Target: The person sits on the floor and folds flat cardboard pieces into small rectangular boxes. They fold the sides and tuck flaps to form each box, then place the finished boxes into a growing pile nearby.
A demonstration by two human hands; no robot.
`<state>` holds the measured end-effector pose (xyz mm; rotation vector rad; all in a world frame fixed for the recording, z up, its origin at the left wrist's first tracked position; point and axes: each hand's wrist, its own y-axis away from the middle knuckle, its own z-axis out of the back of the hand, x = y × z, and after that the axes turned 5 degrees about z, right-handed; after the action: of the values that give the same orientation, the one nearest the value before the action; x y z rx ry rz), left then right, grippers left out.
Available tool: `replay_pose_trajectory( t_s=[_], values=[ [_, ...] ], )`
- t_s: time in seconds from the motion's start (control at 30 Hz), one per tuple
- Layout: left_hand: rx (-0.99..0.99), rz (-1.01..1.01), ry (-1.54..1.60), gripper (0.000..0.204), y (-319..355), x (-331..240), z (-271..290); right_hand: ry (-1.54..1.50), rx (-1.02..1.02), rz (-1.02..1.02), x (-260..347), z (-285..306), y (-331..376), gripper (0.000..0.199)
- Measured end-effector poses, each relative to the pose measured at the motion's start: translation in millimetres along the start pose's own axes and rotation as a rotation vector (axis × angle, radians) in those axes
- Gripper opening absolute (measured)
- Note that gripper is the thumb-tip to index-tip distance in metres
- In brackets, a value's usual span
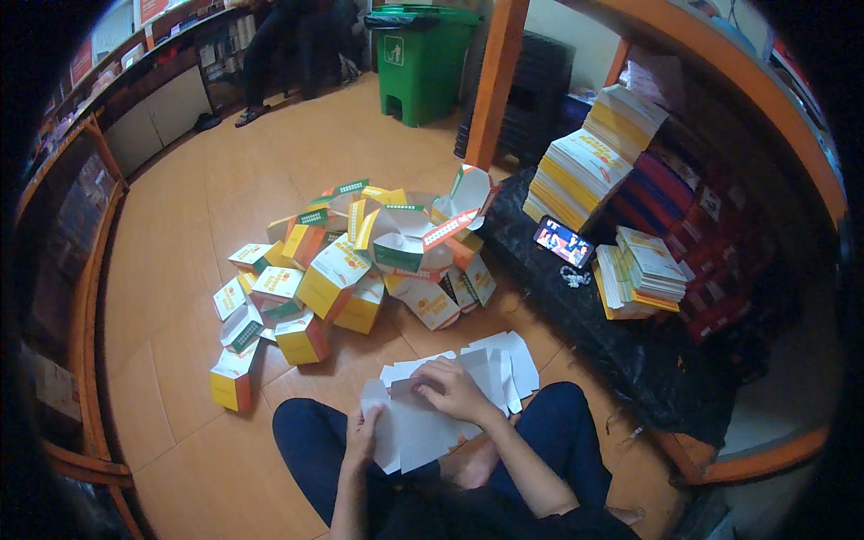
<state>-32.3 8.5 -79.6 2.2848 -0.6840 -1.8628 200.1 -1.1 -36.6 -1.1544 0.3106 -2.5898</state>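
Note:
A flat cardboard box blank, its plain grey-white inside facing up, lies over my lap between my crossed legs. Its left edge is gripped by my left hand, thumb on top. My right hand is bent over the far part of the same blank, its fingers curled at a flap; the fingertips are partly hidden. Just beyond, more flat blanks lie in a loose pile on the floor. Farther off sits a heap of folded white, yellow and orange boxes, several with open ends.
To the right, a low black-covered platform bears tall stacks of flat blanks, a smaller stack, a lit phone and a bead bracelet. An orange post rises behind. Beyond stand a green bin and a person.

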Motion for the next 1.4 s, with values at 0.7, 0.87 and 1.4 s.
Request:
replay_pose_trajectory(
  t_s=[0.7,0.87,1.4],
  values=[
    [-0.362,-0.743,-0.792,0.020,52.4,-83.3,-62.1,0.385,-0.471,0.291,98.5,22.7,-1.4,0.031],
    [-0.599,-1.081,-0.896,0.029,74.5,-91.1,-83.9,0.437,-0.648,0.311,106.2,36.3,-5.1,0.039],
    [-0.132,-0.590,0.219,0.021,83.7,-99.6,-80.9,-0.183,-0.518,0.265,148.1,52.0,4.4,0.019]
  ],
)
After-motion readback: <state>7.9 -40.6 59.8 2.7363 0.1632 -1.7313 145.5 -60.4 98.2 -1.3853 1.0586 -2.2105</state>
